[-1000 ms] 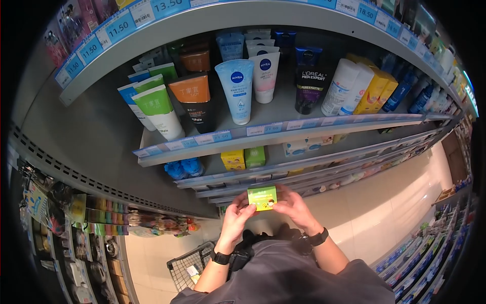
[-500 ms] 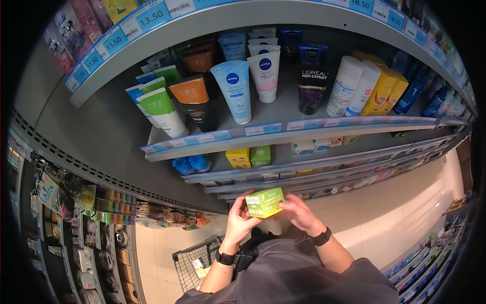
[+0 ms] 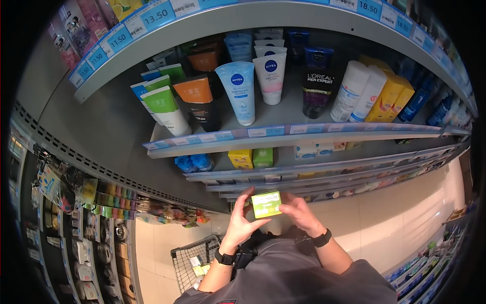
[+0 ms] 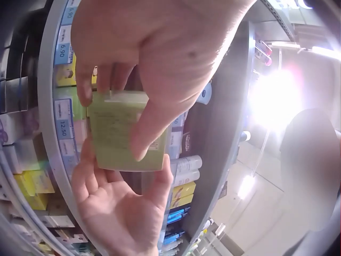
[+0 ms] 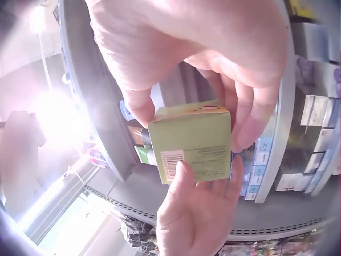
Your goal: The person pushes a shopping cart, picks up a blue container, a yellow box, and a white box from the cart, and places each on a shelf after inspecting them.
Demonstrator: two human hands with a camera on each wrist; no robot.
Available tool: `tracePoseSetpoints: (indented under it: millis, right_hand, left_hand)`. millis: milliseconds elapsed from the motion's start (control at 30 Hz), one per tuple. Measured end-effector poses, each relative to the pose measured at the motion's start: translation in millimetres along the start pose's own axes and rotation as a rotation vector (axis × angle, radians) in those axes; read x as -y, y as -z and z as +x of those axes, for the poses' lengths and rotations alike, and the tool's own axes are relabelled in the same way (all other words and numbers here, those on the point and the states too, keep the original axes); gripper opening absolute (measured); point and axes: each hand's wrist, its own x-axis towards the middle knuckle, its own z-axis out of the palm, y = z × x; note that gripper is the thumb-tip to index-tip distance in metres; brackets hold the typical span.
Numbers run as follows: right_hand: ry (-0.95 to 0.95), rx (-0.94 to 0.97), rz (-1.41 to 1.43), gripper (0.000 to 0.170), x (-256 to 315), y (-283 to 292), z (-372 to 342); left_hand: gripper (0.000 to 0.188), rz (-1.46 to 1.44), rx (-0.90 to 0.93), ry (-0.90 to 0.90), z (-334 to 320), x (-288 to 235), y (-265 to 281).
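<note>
A small green cardboard box [image 3: 267,205] is held between both hands in front of the body, below the shelf edges. My left hand [image 3: 240,225] has its fingers at the box's left side and its thumb near the lower edge. From the right, my right hand [image 3: 301,215] grips the box between thumb and fingers. In the right wrist view the box [image 5: 200,141] shows a barcode and small print, with the left thumb beside the barcode. Across the box's face [image 4: 112,133] in the left wrist view lies the left thumb; the right hand [image 4: 125,210] supports the opposite end.
On the shelf ahead stand a blue tube [image 3: 237,96], a white tube [image 3: 270,76], a black tube [image 3: 316,88] and spray cans [image 3: 349,93]. A yellow box [image 3: 240,159] and another green box [image 3: 262,157] sit one shelf lower. A shopping cart [image 3: 179,256] holding small boxes stands lower left.
The green box has been turned in the hands: its cartoon front faced up at first, then two sides showed, now a text side. The left thumb has come off its front.
</note>
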Motion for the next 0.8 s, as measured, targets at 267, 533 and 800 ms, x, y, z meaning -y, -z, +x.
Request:
tracePoseSetpoints:
  millis: [267, 533, 800]
  right_hand:
    - [-0.052, 0.068, 0.362, 0.049, -13, 12, -1]
    - [-0.096, 0.025, 0.339, 0.046, -17, 16, 8]
    - [0.02, -0.091, 0.106, 0.051, 3, 10, 5]
  left_hand:
    - [0.084, 0.141, 0.078, 0.001, 5, 14, 7]
    - [0.072, -0.097, 0.077, -0.006, 10, 18, 7]
    - [0.07, -0.062, 0.074, -0.055, 15, 19, 8]
